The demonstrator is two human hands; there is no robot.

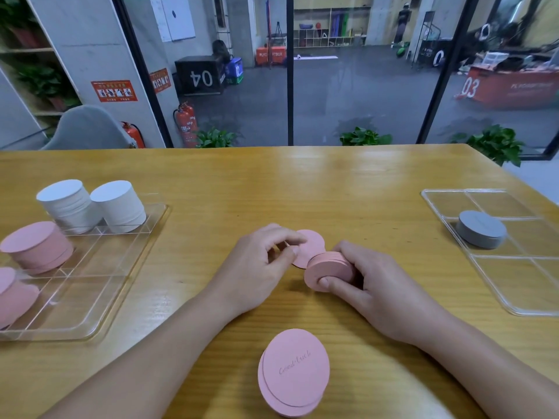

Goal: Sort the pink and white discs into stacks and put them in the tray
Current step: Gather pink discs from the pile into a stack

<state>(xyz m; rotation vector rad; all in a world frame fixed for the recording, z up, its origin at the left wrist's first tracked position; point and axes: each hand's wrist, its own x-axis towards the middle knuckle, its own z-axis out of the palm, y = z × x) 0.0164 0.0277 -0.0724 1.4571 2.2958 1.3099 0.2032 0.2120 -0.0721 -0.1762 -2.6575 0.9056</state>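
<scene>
At the table's middle my right hand (375, 282) grips a short stack of pink discs (328, 269), tilted on edge. My left hand (263, 261) pinches a single pink disc (311, 244) just left of that stack. Two pink discs (295, 370) lie overlapped near the front edge. The clear tray (99, 267) at the left holds two white stacks (66, 204) (119, 205) in its far compartments, a pink stack (37, 246) in front of them, and more pink discs (13, 294) at the frame's left edge.
A second clear divided tray (514, 267) lies at the right with a grey disc stack (481, 229) in it. The wooden table (302, 182) ends at a glass wall behind. A grey chair (87, 128) stands at the far left.
</scene>
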